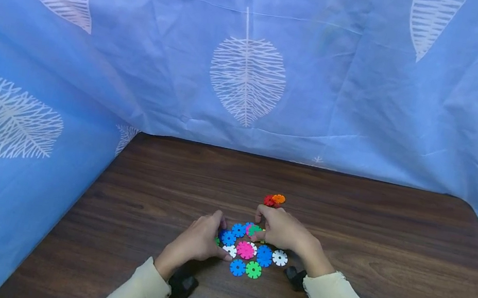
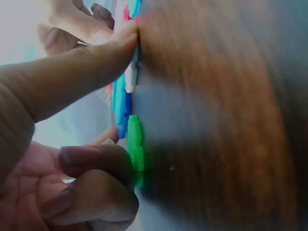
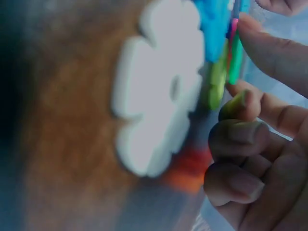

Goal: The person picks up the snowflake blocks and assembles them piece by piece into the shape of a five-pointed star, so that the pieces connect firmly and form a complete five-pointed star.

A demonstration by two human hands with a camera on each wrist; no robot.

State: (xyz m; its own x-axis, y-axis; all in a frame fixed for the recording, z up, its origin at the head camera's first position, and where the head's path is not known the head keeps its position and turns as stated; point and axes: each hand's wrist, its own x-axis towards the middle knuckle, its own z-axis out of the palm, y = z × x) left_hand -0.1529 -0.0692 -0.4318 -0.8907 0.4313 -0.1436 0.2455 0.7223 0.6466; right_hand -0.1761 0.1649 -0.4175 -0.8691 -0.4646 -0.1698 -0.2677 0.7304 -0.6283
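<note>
Spreading thumb and fingers of the left hand (image 1: 199, 236) about the left side of a notched-disc cluster (image 1: 245, 250). Apparently pinching a dark green disc (image 1: 254, 231) by its edges, at the cluster's far side, with the right hand (image 1: 286, 231). Judged partway along: grouped already, mostly blue, white, pink and green pieces on the tabletop (image 1: 371, 232); left outside, beyond the right hand, red disc (image 1: 269, 200) and orange disc (image 1: 278, 198). Interlocking: cannot tell.

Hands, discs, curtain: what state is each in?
Left hand: at left end of discs, grip unclear.
Right hand: thumb at a green disc, grip unclear.
Front pink disc: flat, over a white one.
Rightmost white disc: flat, uncovered.
Red disc and orange disc: close together, beyond right hand.
Curtain: hanging, creased.
</note>
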